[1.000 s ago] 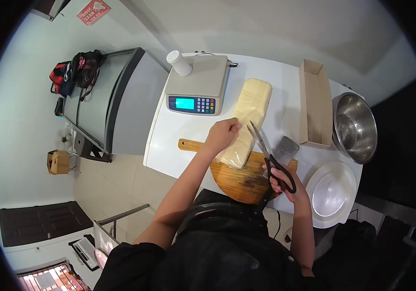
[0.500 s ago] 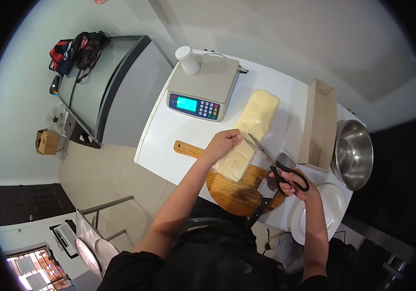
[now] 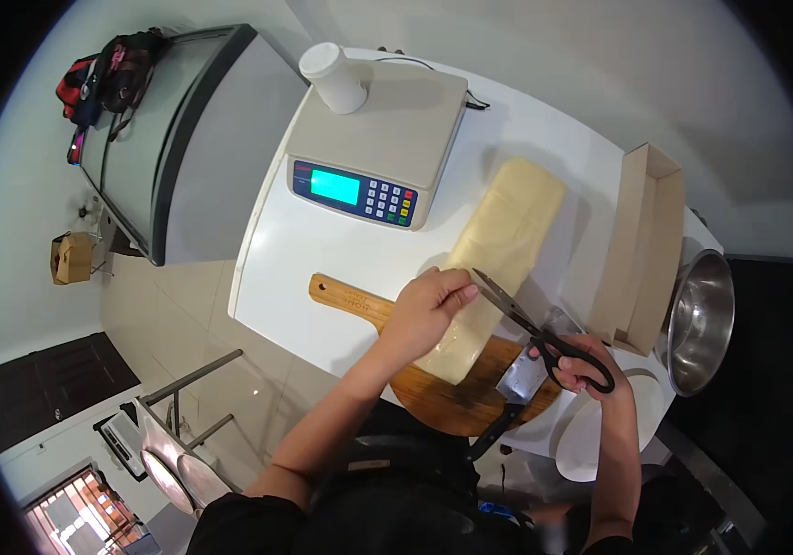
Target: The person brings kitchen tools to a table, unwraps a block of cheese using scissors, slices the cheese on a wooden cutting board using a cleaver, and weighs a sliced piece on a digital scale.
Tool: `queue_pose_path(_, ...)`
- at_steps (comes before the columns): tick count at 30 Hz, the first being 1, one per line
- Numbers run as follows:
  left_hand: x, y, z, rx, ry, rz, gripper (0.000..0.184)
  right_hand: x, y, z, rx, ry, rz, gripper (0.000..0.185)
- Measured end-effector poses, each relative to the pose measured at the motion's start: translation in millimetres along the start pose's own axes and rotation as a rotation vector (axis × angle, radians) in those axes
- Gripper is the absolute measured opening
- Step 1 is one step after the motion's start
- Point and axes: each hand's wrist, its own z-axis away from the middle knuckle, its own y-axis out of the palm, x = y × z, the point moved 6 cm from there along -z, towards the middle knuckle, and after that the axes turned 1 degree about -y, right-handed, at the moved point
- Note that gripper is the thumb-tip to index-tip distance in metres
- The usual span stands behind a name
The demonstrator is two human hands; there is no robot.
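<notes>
A long pale-yellow block (image 3: 517,213) is laid slanting away to the right from the wooden cutting board (image 3: 433,412) onto the bench (image 3: 272,245), its clear wrap (image 3: 455,359) seemingly pinched by the nearer left hand (image 3: 426,312), while scissors (image 3: 540,331), tips over it, are gripped by the right hand (image 3: 586,372).

cam: head-worn | looks fwd + dn | nr, abv tbl (image 3: 346,250) | wide FOV

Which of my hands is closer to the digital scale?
Your left hand. It's at the pale wrapped block, on your side of the digital scale. Your right hand, holding the black-handled scissors, is farther off, to the right and closer to you.
</notes>
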Motion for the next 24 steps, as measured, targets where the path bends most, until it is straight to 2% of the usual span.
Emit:
queue_pose_path(3,-4.9,-1.2,-0.6,-0.052,0.061,-0.07,0.011,5.1,-3.0,-10.6,-0.007,0.034,0.023,0.048)
queue_pose_path(14,-6.0,-3.4,1.5,-0.095,0.118,0.04,0.006,38.7,-7.6,-9.8,-0.069,0.22,0.3,0.047)
queue_pose_path(21,2.8,-2.8,3.1,-0.104,0.178,0.068,0.004,44.0,-2.7,-29.2,-0.005,0.302,0.2,0.045)
queue_pose_path(24,7.8,-5.1,6.4,-0.127,0.187,0.068,0.004,44.0,-3.2,-37.7,0.031,0.307,0.282,0.043)
